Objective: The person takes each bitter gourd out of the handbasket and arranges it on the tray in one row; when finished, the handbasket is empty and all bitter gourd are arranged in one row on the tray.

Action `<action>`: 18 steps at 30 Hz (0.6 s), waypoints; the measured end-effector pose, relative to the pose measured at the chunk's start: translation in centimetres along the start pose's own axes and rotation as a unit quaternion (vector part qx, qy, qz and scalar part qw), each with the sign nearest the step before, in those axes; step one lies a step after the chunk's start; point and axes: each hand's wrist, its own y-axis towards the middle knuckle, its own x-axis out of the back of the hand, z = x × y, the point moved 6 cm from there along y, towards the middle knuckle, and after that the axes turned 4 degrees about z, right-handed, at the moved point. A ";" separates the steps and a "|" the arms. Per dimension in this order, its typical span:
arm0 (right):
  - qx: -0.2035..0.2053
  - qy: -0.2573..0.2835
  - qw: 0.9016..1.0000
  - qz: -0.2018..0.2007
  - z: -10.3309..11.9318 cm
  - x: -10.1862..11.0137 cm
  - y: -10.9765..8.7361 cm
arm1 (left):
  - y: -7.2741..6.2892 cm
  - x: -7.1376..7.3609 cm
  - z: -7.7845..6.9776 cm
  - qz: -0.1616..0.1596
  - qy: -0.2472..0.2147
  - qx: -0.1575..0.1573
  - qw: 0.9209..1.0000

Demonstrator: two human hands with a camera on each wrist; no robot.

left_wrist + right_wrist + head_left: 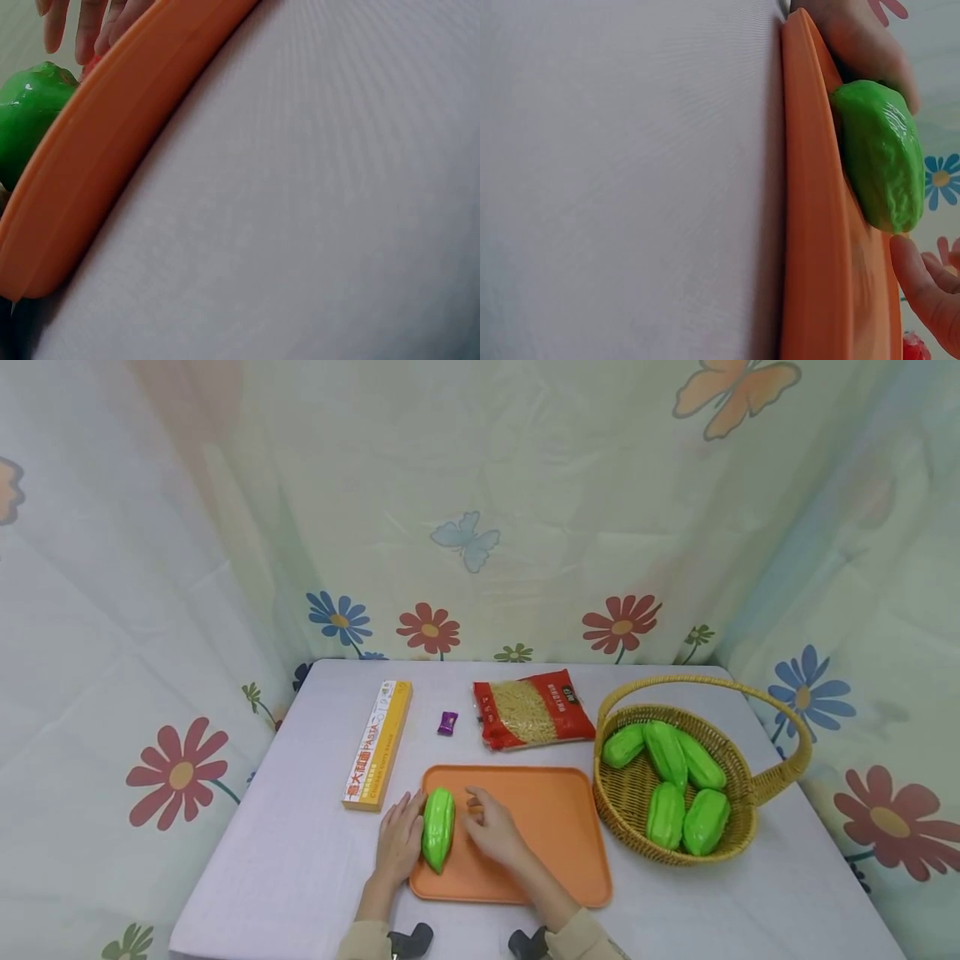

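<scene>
A glossy green ridged gourd (438, 830) lies lengthwise on the left part of an orange tray (555, 835), its pointed end toward me. My left hand (400, 842) rests along the gourd's left side, fingers extended over the tray's left rim. To the right of the gourd, my right hand (491, 828) hovers over the tray with fingers loosely bent and nothing in them. From the right wrist, the gourd (881, 154) shows a wrinkled, shiny skin, and one fingertip of the right hand (934, 296) is right at its end.
A wicker basket (626, 831) with a tall handle holds several similar green gourds (664, 756) at the right. Behind the tray lie a red pasta bag (532, 710) and a small purple wrapped candy (447, 723). A yellow-and-white pasta box (377, 746) is at the left.
</scene>
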 end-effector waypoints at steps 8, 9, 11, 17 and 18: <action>0.010 -0.014 1.000 -0.004 0.8 1.9 -0.3 | -0.2 0.1 0.1 -0.001 0.004 0.003 1.000; 0.012 -0.015 1.000 -0.005 0.9 2.2 -0.3 | -0.2 0.1 0.1 -0.001 0.003 0.004 1.000; 0.014 -0.016 1.000 -0.012 1.0 2.9 -0.4 | -0.2 0.1 0.2 -0.003 0.004 0.006 1.000; -0.007 -0.008 0.999 -0.044 1.1 5.0 -0.8 | -0.1 0.0 0.1 -0.017 0.007 -0.005 1.000; -0.015 -0.004 0.999 -0.047 1.0 5.3 -0.9 | -0.1 0.0 0.1 -0.019 0.009 -0.006 1.000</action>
